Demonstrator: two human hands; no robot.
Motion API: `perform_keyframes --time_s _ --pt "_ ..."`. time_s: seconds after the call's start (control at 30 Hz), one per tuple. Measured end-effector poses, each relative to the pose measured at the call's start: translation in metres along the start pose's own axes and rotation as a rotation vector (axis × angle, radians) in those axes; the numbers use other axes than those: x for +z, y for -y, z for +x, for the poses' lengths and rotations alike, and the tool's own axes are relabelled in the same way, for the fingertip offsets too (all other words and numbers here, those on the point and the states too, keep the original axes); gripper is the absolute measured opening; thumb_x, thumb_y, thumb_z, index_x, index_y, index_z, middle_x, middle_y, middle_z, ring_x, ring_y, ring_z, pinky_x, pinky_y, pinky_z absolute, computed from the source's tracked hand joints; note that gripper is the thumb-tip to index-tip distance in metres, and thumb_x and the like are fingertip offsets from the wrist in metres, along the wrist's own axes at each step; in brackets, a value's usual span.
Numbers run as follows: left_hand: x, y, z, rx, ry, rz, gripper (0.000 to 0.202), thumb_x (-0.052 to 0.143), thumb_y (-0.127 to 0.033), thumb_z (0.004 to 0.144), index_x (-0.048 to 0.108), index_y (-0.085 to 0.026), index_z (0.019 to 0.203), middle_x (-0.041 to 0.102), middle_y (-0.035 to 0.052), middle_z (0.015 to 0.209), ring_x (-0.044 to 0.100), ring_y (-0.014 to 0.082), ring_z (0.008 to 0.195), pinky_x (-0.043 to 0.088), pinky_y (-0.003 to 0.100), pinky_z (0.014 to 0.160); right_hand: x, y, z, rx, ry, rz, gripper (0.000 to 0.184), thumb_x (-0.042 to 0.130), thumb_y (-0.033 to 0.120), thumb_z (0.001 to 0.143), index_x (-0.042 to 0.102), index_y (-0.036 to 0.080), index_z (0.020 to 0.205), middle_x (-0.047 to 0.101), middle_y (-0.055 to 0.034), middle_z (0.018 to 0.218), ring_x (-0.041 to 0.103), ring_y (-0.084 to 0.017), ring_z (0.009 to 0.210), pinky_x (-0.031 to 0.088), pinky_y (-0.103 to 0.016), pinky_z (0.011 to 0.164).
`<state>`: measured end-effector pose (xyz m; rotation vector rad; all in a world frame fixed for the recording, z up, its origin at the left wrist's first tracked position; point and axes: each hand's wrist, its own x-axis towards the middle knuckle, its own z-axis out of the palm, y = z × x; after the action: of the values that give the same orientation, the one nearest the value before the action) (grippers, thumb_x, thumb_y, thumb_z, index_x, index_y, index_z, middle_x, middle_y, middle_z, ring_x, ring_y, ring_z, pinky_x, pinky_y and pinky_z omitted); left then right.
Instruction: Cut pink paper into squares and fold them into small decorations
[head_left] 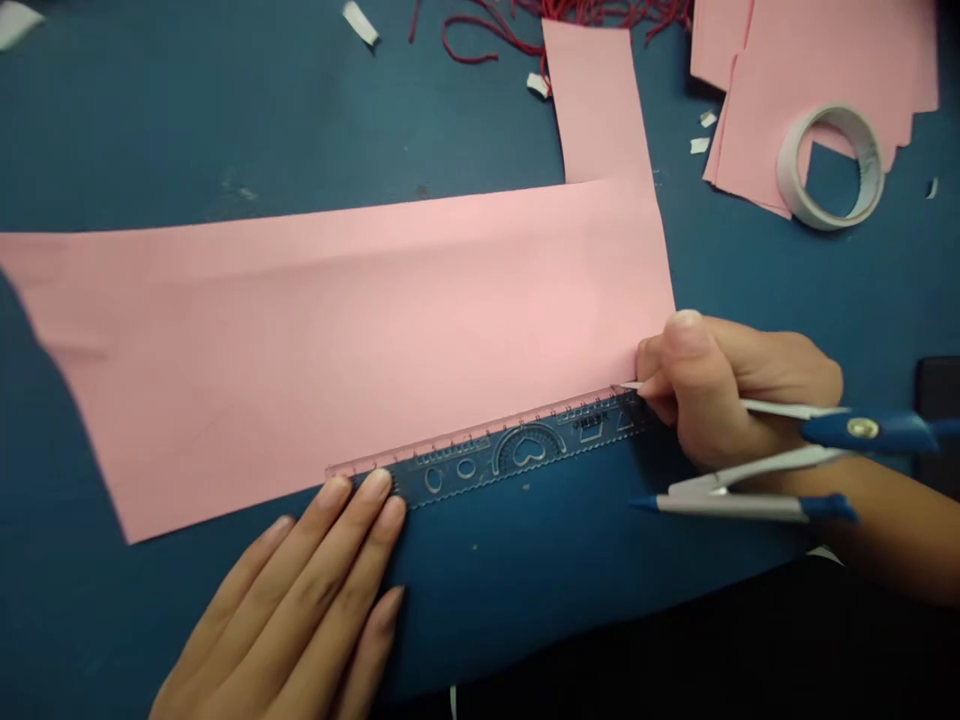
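A long pink paper sheet [360, 320] lies across the dark blue table. A clear plastic ruler [510, 450] rests along the sheet's lower edge. My left hand [300, 600] lies flat, its fingertips pressing the ruler's left end. My right hand [720, 385] is closed round one leg of a blue and silver compass [795, 460]. The tip of that leg touches the paper at the ruler's right end. The compass's other leg sticks out below the hand.
A narrow pink strip [596, 100] lies behind the sheet. More pink sheets [810, 70] and a roll of white tape [832, 165] sit at the back right. Red string [525, 20] and small white scraps [360, 22] lie along the far edge.
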<state>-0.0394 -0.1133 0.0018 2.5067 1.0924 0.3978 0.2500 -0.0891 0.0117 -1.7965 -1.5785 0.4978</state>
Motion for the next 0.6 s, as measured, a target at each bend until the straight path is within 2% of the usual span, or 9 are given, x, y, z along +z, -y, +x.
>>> perform_keyframes --time_s 0.07,0.13,0.23,0.3,0.33,0.4,0.5,0.53,0.6 --pt "-0.001 -0.003 0.002 0.011 -0.022 0.019 0.063 0.054 -0.013 0.086 0.037 -0.022 0.146 0.043 0.0012 0.148 0.045 0.0222 0.134 0.029 0.034 0.119 0.002 -0.002 0.001 0.069 -0.081 0.116 0.049 0.048 0.038 0.096 0.045 0.021 0.049 0.044 0.0035 0.044 0.041 -0.009 0.04 0.03 -0.028 0.042" --pt "-0.002 -0.004 0.001 0.086 -0.016 0.069 0.06 0.055 -0.01 0.086 0.039 -0.014 0.144 0.047 0.0091 0.145 0.046 0.0251 0.133 0.031 0.038 0.117 0.003 -0.006 0.003 0.034 -0.108 0.24 0.048 0.053 0.041 0.093 0.046 0.021 0.05 0.045 0.004 0.044 0.042 -0.009 0.04 0.032 -0.027 0.042" --pt "-0.003 0.002 -0.003 0.103 -0.042 0.122 0.056 0.053 -0.01 0.088 0.04 -0.012 0.143 0.051 0.0127 0.141 0.045 0.0262 0.133 0.034 0.043 0.115 0.002 -0.01 0.007 -0.002 -0.061 0.322 0.041 0.059 0.039 0.09 0.049 0.02 0.055 0.049 0.0043 0.046 0.045 -0.008 0.042 0.034 -0.025 0.043" --pt "-0.007 0.009 -0.008 0.083 -0.069 0.18 0.052 0.05 -0.012 0.091 0.04 -0.014 0.142 0.052 0.0123 0.14 0.045 0.0262 0.133 0.036 0.044 0.113 -0.001 -0.013 0.01 0.081 -0.014 0.426 0.036 0.063 0.041 0.087 0.051 0.021 0.059 0.051 0.0045 0.048 0.045 -0.008 0.042 0.033 -0.024 0.04" --pt "-0.012 0.012 -0.011 0.055 -0.083 0.228 0.049 0.048 -0.015 0.092 0.042 -0.016 0.141 0.051 0.0125 0.141 0.044 0.0279 0.134 0.037 0.046 0.112 -0.003 -0.014 0.013 0.143 0.015 0.505 0.035 0.065 0.041 0.085 0.05 0.022 0.061 0.051 0.005 0.048 0.045 -0.008 0.041 0.032 -0.023 0.039" --pt "-0.025 0.016 -0.016 -0.118 -0.117 0.352 0.045 0.043 -0.023 0.096 0.043 -0.014 0.14 0.042 0.0166 0.148 0.036 0.0343 0.138 0.036 0.05 0.11 -0.007 -0.016 0.019 0.217 0.063 0.612 0.036 0.067 0.044 0.082 0.048 0.023 0.061 0.05 0.0057 0.048 0.045 -0.007 0.04 0.031 -0.021 0.037" --pt "-0.044 0.015 -0.021 -0.476 -0.15 0.522 0.057 0.036 -0.03 0.099 0.025 -0.002 0.147 0.02 0.0285 0.153 0.021 0.0479 0.14 0.032 0.061 0.107 -0.012 -0.017 0.026 0.228 0.115 0.65 0.029 0.076 0.041 0.073 0.055 0.022 0.065 0.059 0.0036 0.058 0.05 -0.006 0.045 0.032 -0.018 0.037" --pt "-0.047 0.015 -0.021 -0.529 -0.139 0.528 0.06 0.035 -0.033 0.099 0.021 -0.001 0.148 0.016 0.0308 0.153 0.018 0.0496 0.14 0.03 0.062 0.107 -0.013 -0.016 0.027 0.238 0.133 0.656 0.025 0.079 0.039 0.07 0.06 0.022 0.071 0.064 0.0021 0.065 0.053 -0.006 0.048 0.034 -0.018 0.037" --pt "-0.046 0.015 -0.017 -0.405 -0.147 0.488 0.055 0.035 -0.036 0.1 0.032 -0.006 0.146 0.031 0.0269 0.15 0.031 0.0439 0.137 0.034 0.056 0.107 -0.013 -0.011 0.027 0.27 0.171 0.67 0.027 0.08 0.037 0.068 0.065 0.021 0.083 0.07 -0.0013 0.08 0.06 -0.008 0.056 0.043 -0.018 0.042"
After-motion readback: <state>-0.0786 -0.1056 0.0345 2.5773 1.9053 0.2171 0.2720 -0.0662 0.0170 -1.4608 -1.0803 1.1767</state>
